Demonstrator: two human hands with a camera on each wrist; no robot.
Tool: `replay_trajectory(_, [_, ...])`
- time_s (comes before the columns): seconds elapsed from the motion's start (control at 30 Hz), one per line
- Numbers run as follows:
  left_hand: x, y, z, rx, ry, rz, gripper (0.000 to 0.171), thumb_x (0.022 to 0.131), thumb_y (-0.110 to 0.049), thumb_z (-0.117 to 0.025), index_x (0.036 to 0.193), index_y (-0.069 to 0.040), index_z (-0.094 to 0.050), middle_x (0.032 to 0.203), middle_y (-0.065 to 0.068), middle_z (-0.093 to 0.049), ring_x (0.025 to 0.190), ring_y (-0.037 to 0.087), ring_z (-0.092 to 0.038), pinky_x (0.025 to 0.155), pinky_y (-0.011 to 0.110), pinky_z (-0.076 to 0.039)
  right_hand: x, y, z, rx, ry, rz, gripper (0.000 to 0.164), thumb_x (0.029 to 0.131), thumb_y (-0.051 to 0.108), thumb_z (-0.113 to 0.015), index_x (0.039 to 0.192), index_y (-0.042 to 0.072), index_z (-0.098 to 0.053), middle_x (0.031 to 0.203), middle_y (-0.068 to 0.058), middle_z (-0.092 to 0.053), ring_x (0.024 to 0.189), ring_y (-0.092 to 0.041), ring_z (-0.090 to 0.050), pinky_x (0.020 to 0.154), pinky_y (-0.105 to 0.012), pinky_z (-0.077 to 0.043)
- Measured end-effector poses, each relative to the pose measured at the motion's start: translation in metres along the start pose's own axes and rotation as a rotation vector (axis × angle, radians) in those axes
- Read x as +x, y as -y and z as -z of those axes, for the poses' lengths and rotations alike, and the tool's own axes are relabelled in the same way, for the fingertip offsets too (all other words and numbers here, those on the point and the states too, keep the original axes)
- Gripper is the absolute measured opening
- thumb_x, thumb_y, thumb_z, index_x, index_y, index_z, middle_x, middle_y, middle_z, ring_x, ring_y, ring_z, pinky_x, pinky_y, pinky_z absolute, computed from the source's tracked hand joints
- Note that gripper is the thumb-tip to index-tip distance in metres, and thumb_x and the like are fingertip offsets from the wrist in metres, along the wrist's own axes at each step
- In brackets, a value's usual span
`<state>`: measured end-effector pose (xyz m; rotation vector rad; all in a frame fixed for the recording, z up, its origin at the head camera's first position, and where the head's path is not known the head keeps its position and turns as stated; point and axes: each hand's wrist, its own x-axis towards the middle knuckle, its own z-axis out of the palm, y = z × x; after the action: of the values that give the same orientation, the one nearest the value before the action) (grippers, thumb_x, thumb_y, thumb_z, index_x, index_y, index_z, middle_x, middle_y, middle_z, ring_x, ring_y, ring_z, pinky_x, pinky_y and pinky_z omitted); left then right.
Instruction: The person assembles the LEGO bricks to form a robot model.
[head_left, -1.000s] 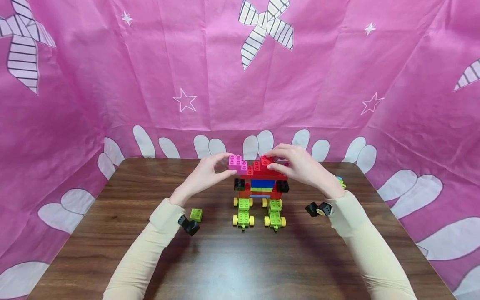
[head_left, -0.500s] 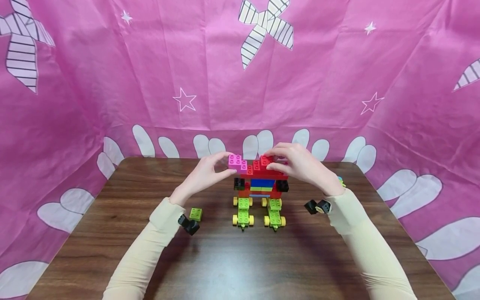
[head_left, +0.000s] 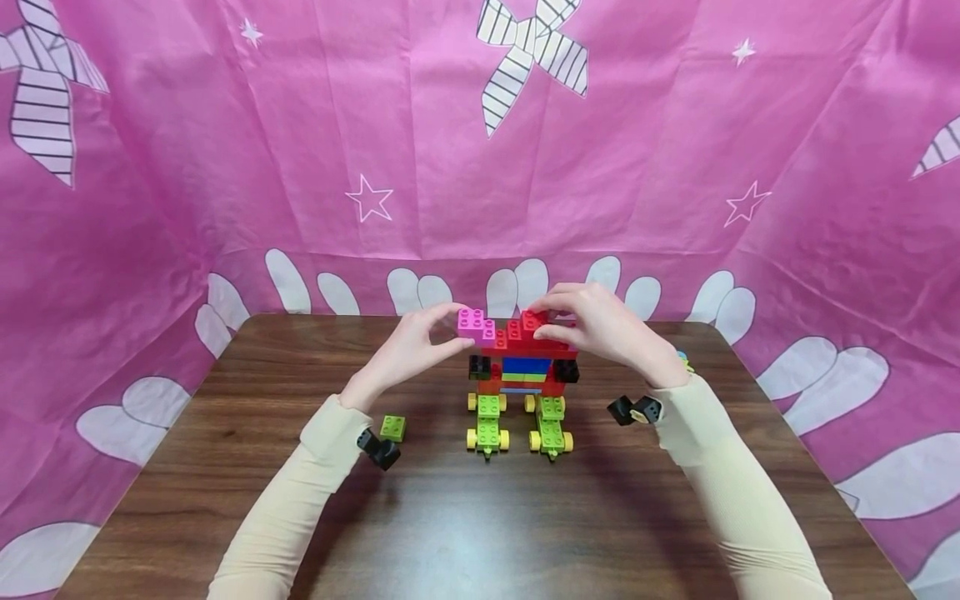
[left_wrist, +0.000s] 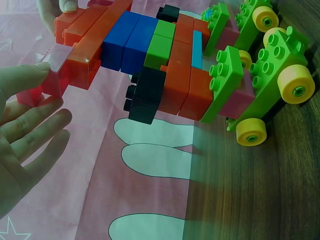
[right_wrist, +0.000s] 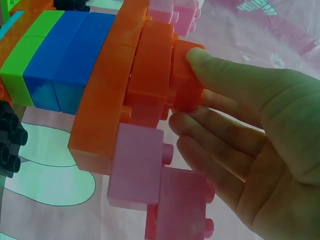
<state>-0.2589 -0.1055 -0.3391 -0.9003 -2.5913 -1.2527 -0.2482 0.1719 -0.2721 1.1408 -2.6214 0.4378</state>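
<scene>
A toy-brick figure stands upright on two green wheeled bases (head_left: pixel 488 432) with yellow wheels. Its middle has blue bricks (head_left: pixel 527 366) and red bricks, with a black brick (head_left: pixel 479 367) jutting from either side. My left hand (head_left: pixel 405 350) pinches the stepped pink brick (head_left: pixel 471 321) at the figure's upper left, thumb in front. On top, a red brick (right_wrist: pixel 186 75) is pinched between thumb and fingers of my right hand (head_left: pixel 600 329). The right wrist view shows more pink bricks (right_wrist: pixel 137 162) at the figure's right end, mostly covered by that hand in the head view.
A loose green brick (head_left: pixel 393 428) lies on the wooden table (head_left: pixel 300 483), beside the left wrist camera (head_left: pixel 378 450). Part of a small blue and green piece (head_left: pixel 685 361) shows behind the right forearm. A pink printed cloth (head_left: pixel 450 167) hangs around the back and sides.
</scene>
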Motion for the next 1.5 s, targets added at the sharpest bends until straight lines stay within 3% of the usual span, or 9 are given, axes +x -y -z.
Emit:
replay_trajectory(0.27, [0.0, -0.0001, -0.0009, -0.002, -0.003, 0.007, 0.038, 0.084, -0.031, -0.069, 0.118, -0.021, -0.058, 0.101, -0.006, -0.069, 0.093, 0.006, -0.064, 0.092, 0.032, -0.051, 0.0003, -0.0015, -0.0002, 0.003, -0.001, 0.009, 0.03, 0.081, 0.029, -0.073, 0.107, 0.017, -0.071, 0.092, 0.003, -0.07, 0.07, -0.005, -0.06, 0.063, -0.024, -0.049])
replay_trajectory(0.43, [0.0001, 0.0002, -0.0011, -0.009, -0.005, 0.002, 0.039, 0.084, -0.032, -0.07, 0.119, -0.02, -0.058, 0.103, -0.005, -0.069, 0.093, 0.007, -0.065, 0.092, 0.032, -0.051, -0.0003, -0.0012, -0.0018, -0.009, -0.016, -0.004, 0.03, 0.08, 0.031, -0.073, 0.106, 0.017, -0.071, 0.091, 0.004, -0.069, 0.065, -0.004, -0.056, 0.059, -0.022, -0.046])
replay_trajectory(0.73, [0.0014, 0.0004, -0.0017, -0.013, -0.011, -0.018, 0.039, 0.083, -0.031, -0.07, 0.118, -0.019, -0.059, 0.103, -0.005, -0.069, 0.093, 0.007, -0.065, 0.092, 0.032, -0.051, -0.0066, 0.0006, -0.0069, -0.059, -0.098, -0.016, 0.034, 0.078, 0.033, -0.074, 0.107, 0.017, -0.07, 0.092, 0.002, -0.069, 0.069, -0.007, -0.057, 0.06, -0.023, -0.047])
replay_trajectory(0.93, [-0.0001, 0.0015, -0.0015, -0.014, -0.011, -0.009, 0.038, 0.083, -0.033, -0.07, 0.117, -0.021, -0.059, 0.102, -0.007, -0.068, 0.094, 0.006, -0.064, 0.093, 0.033, -0.051, -0.0082, -0.0032, -0.0022, 0.002, -0.022, 0.016, 0.034, 0.083, 0.027, -0.071, 0.114, 0.015, -0.068, 0.1, 0.001, -0.068, 0.062, -0.004, -0.052, 0.059, -0.021, -0.046])
replay_trajectory(1.13, [-0.002, 0.003, -0.0023, -0.013, -0.006, 0.004, 0.039, 0.083, -0.035, -0.069, 0.118, -0.022, -0.058, 0.101, -0.007, -0.069, 0.093, 0.006, -0.064, 0.092, 0.033, -0.051, -0.0058, -0.0048, 0.0018, 0.05, 0.062, -0.019, 0.034, 0.085, 0.027, -0.069, 0.117, 0.015, -0.067, 0.103, 0.0, -0.068, 0.065, -0.004, -0.052, 0.06, -0.022, -0.047])
replay_trajectory(1.5, [0.0004, 0.003, -0.003, -0.01, -0.014, -0.001, 0.037, 0.083, -0.033, -0.07, 0.117, -0.022, -0.058, 0.102, -0.007, -0.068, 0.093, 0.006, -0.065, 0.091, 0.032, -0.051, -0.0055, -0.0089, -0.0037, 0.097, 0.01, 0.018, 0.032, 0.085, 0.026, -0.069, 0.115, 0.016, -0.067, 0.099, 0.003, -0.066, 0.065, -0.003, -0.05, 0.058, -0.021, -0.044])
